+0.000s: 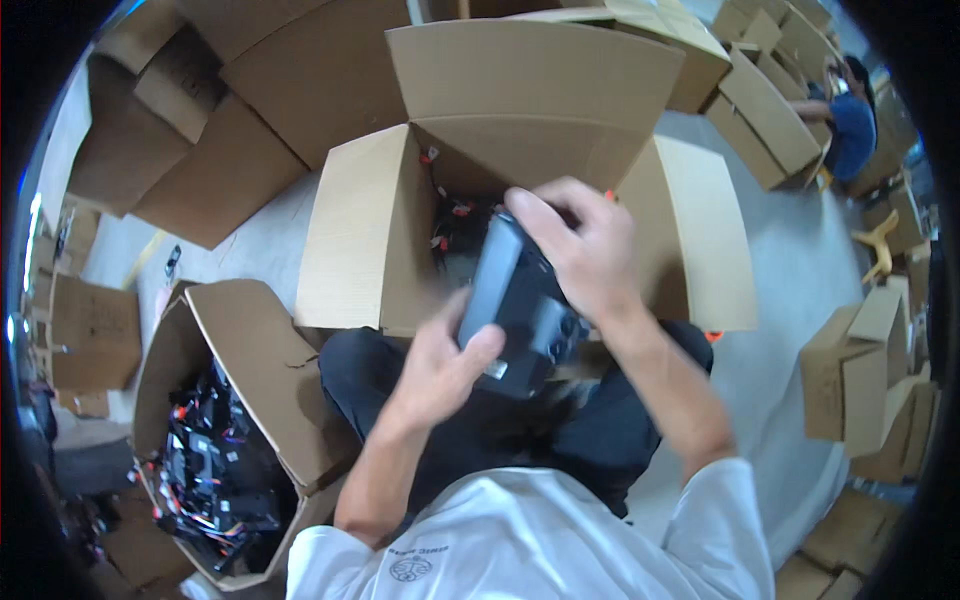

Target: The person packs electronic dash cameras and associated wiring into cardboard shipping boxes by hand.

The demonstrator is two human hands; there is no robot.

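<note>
A boxy black device [525, 310] with a smooth grey side is held tilted above my lap, at the near edge of a large open cardboard box [535, 75]. My left hand [440, 360] is wrapped round its lower left side, thumb on the near end. My right hand [590, 245], a little blurred, has its fingers curled over the device's upper right, with the thumb at its far end. What the right fingertips touch is hidden. Inside the large box, dark parts [460, 235] with small red and white bits show beyond the device.
A second open box [255, 350] at my lower left is filled with black devices and cables [215, 470]. Stacked cartons [200, 130] stand at the far left, more cartons [860, 380] at the right. Another person [850, 125] in blue works by boxes at the far right, near a yellow stand [878, 245].
</note>
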